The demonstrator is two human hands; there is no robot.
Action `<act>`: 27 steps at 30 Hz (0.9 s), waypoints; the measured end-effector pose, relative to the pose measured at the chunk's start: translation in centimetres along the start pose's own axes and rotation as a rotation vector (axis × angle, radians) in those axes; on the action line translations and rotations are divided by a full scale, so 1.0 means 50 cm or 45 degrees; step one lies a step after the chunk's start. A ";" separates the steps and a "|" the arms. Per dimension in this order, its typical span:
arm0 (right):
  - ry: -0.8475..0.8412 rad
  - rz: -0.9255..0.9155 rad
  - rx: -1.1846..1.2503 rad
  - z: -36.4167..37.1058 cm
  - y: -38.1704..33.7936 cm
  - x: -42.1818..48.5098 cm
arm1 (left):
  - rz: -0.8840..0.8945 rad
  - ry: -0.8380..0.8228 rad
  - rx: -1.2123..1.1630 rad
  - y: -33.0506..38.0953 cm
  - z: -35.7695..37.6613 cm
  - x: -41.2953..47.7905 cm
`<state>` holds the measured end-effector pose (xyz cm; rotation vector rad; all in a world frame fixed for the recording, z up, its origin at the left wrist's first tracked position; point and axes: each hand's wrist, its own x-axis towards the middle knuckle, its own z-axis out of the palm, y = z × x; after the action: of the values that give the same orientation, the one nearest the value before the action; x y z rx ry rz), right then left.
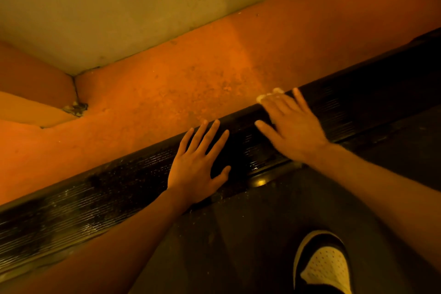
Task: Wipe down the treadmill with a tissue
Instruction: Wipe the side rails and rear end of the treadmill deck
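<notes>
The treadmill's black ribbed side rail (95, 196) runs diagonally from lower left to upper right, with the dark belt (238, 234) beside it. My left hand (198, 162) lies flat on the rail with its fingers spread. My right hand (290, 124) presses flat on the rail farther right, fingers straight. A white tissue (270, 96) peeks out from under its fingertips at the rail's outer edge; most of it is hidden by the hand.
An orange floor (167, 93) lies beyond the rail and meets a pale wall (119, 7) at a corner with debris (76, 107). My shoe (324, 267), black and white, stands on the belt at the bottom right.
</notes>
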<state>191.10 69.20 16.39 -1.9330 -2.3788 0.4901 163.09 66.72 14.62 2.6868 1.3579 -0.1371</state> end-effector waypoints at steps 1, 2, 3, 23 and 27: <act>0.031 0.101 0.002 -0.012 0.051 -0.004 | 0.000 0.001 -0.002 0.000 0.000 0.000; 0.039 0.197 0.000 -0.024 0.096 -0.009 | 0.002 0.005 -0.005 -0.001 -0.001 0.000; 0.038 0.273 -0.006 -0.036 0.128 -0.012 | 0.003 0.012 -0.010 -0.001 0.000 0.000; 0.135 0.521 0.075 -0.038 0.102 0.009 | 0.017 -0.009 -0.027 -0.003 -0.003 0.000; -0.002 0.185 0.093 0.022 -0.113 0.037 | 0.015 -0.024 -0.027 -0.002 -0.001 0.000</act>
<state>185.08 69.74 16.53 -2.0826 -2.1988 0.5767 163.00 66.82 14.67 2.6689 1.3305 -0.1456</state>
